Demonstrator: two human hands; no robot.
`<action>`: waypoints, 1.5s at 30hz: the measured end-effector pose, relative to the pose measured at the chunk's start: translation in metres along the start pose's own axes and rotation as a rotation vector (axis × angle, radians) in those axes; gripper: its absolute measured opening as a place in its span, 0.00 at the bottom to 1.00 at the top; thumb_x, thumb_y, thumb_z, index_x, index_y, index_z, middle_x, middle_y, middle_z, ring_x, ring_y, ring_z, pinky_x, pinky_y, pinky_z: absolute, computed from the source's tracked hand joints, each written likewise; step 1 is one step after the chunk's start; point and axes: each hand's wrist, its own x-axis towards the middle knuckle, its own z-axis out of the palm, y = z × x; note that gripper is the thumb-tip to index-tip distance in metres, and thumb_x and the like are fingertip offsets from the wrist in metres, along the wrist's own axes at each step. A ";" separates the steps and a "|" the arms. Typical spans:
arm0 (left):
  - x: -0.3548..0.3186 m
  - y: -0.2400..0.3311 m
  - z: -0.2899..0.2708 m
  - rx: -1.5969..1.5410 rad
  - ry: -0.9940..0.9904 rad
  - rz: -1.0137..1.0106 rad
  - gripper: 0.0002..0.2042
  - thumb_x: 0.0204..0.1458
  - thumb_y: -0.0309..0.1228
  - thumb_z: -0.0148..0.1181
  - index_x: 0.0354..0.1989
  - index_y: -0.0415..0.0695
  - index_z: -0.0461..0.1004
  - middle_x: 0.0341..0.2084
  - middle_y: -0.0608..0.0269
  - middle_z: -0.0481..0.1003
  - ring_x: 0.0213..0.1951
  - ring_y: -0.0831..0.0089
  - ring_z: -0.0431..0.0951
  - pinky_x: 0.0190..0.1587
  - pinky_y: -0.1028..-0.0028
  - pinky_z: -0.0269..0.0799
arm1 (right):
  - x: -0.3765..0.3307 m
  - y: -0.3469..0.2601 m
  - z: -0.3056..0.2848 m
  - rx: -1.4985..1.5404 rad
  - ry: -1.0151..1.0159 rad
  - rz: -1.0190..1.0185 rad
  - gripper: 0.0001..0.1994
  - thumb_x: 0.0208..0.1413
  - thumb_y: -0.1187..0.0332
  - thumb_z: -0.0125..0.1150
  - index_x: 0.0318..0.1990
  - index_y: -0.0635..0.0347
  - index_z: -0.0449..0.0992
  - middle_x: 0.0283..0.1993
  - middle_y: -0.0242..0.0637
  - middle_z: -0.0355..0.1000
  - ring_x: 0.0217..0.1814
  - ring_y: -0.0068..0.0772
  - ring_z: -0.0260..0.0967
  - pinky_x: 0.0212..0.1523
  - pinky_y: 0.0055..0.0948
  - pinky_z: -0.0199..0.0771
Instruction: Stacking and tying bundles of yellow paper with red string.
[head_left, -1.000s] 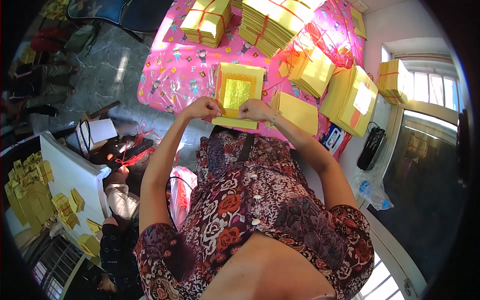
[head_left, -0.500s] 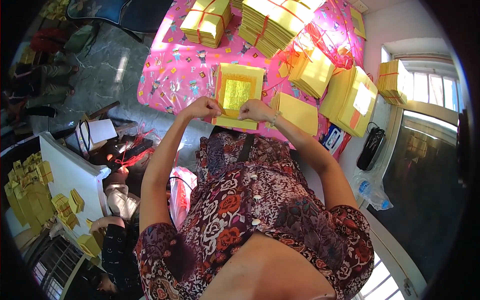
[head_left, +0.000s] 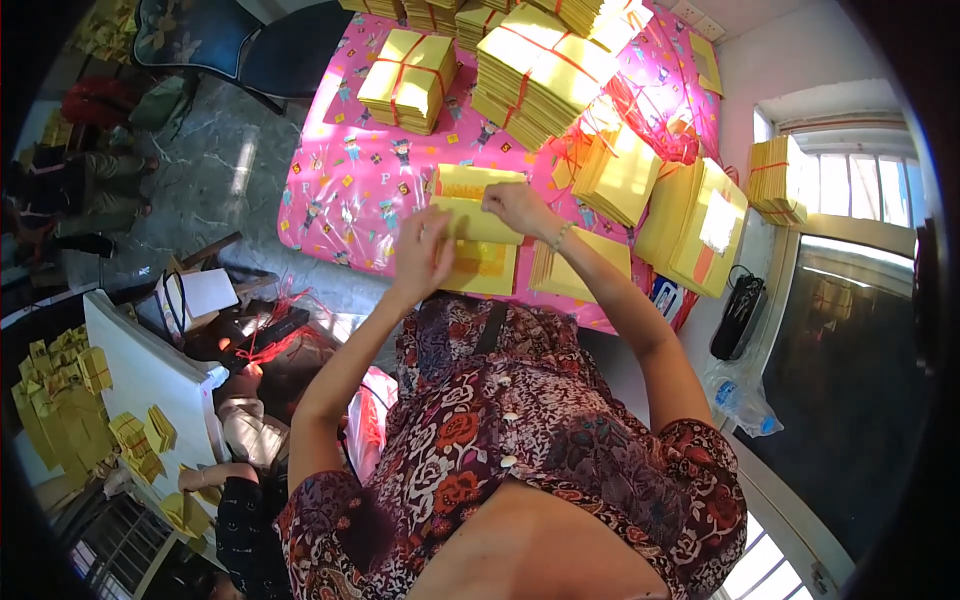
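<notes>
I wore a short-sleeved garment [head_left: 562,425] in deep maroon and purple, crowded with orange-red roses [head_left: 458,429] and whitish scrolling leaves. Small pale, roundish buttons [head_left: 508,461] ran down its front from the open neckline at the near side. The left sleeve [head_left: 320,510] and right sleeve [head_left: 698,462] carried the same floral print and ended above my elbows. Toward the far side, a narrow dark strip [head_left: 490,330] crossed the patterned cloth. A thin, pale bracelet [head_left: 562,236] circled the wrist below my right hand [head_left: 518,208].
</notes>
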 end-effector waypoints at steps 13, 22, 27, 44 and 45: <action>0.009 0.005 0.066 0.283 -0.518 0.193 0.39 0.46 0.41 0.58 0.68 0.51 0.48 0.66 0.50 0.46 0.67 0.50 0.44 0.66 0.50 0.40 | 0.036 0.029 0.002 -0.101 0.219 0.055 0.08 0.51 0.67 0.58 0.33 0.63 0.74 0.35 0.47 0.70 0.41 0.47 0.70 0.41 0.38 0.71; 0.012 0.013 0.063 0.295 -0.572 0.193 0.38 0.49 0.45 0.55 0.68 0.50 0.47 0.66 0.49 0.46 0.67 0.49 0.43 0.66 0.51 0.38 | 0.028 0.020 0.004 -0.196 0.278 -0.003 0.12 0.50 0.69 0.55 0.43 0.59 0.74 0.39 0.40 0.70 0.47 0.41 0.68 0.50 0.35 0.69; 0.012 0.015 0.064 0.287 -0.582 0.185 0.38 0.49 0.45 0.55 0.68 0.49 0.48 0.66 0.48 0.46 0.67 0.48 0.43 0.66 0.51 0.38 | 0.028 0.026 0.010 -0.341 0.271 -0.074 0.12 0.51 0.69 0.57 0.43 0.57 0.75 0.40 0.36 0.71 0.43 0.37 0.70 0.42 0.31 0.74; 0.005 0.020 0.068 0.351 -0.619 0.133 0.37 0.51 0.49 0.52 0.68 0.53 0.47 0.68 0.52 0.42 0.69 0.48 0.37 0.63 0.39 0.33 | 0.021 0.015 0.006 -0.242 0.239 0.012 0.11 0.49 0.69 0.55 0.41 0.54 0.76 0.39 0.38 0.70 0.45 0.39 0.70 0.43 0.36 0.73; 0.005 0.020 0.068 0.351 -0.618 0.134 0.37 0.51 0.49 0.52 0.68 0.53 0.47 0.68 0.52 0.42 0.69 0.48 0.37 0.63 0.39 0.33 | 0.021 0.016 0.006 -0.241 0.238 0.020 0.11 0.49 0.69 0.55 0.41 0.54 0.76 0.39 0.38 0.70 0.44 0.39 0.70 0.43 0.36 0.73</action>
